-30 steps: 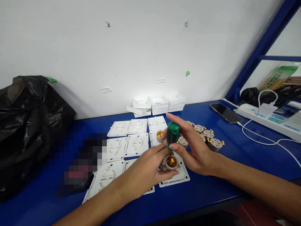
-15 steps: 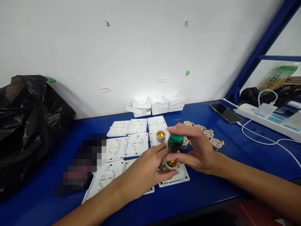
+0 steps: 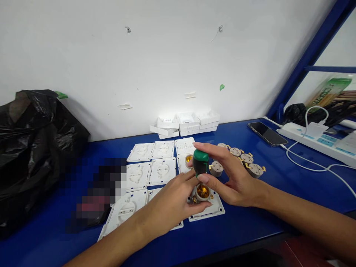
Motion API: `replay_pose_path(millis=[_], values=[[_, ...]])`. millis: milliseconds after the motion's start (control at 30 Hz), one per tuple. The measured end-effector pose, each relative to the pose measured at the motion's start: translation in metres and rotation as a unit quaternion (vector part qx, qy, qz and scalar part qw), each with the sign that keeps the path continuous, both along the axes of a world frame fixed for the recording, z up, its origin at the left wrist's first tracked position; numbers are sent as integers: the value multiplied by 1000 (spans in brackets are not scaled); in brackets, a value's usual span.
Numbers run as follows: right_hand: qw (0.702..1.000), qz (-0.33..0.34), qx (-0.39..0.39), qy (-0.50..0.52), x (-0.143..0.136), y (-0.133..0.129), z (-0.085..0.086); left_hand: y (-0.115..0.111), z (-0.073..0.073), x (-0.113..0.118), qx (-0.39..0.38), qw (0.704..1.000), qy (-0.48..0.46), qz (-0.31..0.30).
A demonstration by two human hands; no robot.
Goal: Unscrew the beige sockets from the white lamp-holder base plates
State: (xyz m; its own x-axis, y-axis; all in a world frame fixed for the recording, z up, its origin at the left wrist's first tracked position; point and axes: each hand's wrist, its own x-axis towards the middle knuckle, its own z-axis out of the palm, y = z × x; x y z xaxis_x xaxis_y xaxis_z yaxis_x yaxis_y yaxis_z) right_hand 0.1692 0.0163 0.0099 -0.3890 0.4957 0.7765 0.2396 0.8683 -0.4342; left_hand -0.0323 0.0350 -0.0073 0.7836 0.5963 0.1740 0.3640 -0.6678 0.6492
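My right hand (image 3: 236,181) grips a screwdriver (image 3: 201,163) with a green and black handle, held upright between thumb and fingers. Its shaft goes down into a round lamp socket (image 3: 203,192) with a brass-coloured inside, which sits on a white square plate (image 3: 214,208). My left hand (image 3: 180,198) pinches this socket between thumb and fingers, from the left. Behind it, a second socket (image 3: 189,160) rests on another plate and is partly hidden by my fingers. More white plates (image 3: 162,170) lie in rows to the left.
Several loose round sockets (image 3: 255,170) with brass tabs lie right of my hands. White boxes (image 3: 189,123) are stacked by the wall. A phone (image 3: 267,133), a power strip (image 3: 325,141) and cables are at the right. A black plastic bag (image 3: 36,148) stands at the left.
The screwdriver handle has shifted slightly left and stands more upright. My right fingers have moved left with it, showing more of the loose sockets. My left hand has barely moved.
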Motion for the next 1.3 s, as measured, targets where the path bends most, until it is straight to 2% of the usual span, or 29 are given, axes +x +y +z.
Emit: replay_pose_path(millis=[67, 200, 300, 500, 733, 967, 1167, 1300], values=[[1000, 4, 0, 6, -1, 0, 0, 0, 1, 0, -3, 1000, 1, -3], [998, -29, 25, 52, -3, 2, -4, 0, -1, 0, 12, 1000, 6, -7], [998, -39, 24, 44, -2, 2, -5, 1, -3, -1, 22, 1000, 8, -4], [998, 10, -69, -8, -1, -2, 1, 0, -1, -1, 18, 1000, 23, -7], [999, -25, 12, 32, -2, -1, -2, -1, 8, 1, -14, 1000, 9, -24], [997, 1, -70, -11, 0, -2, 0, 0, 1, 0, 15, 999, 32, -5], [999, -24, 2, 35, -1, 0, -8, 0, 8, 1, -4, 999, 27, -20], [999, -32, 7, -9, 1, 0, -8, 0, 4, 1, 14, 1000, 24, -13]])
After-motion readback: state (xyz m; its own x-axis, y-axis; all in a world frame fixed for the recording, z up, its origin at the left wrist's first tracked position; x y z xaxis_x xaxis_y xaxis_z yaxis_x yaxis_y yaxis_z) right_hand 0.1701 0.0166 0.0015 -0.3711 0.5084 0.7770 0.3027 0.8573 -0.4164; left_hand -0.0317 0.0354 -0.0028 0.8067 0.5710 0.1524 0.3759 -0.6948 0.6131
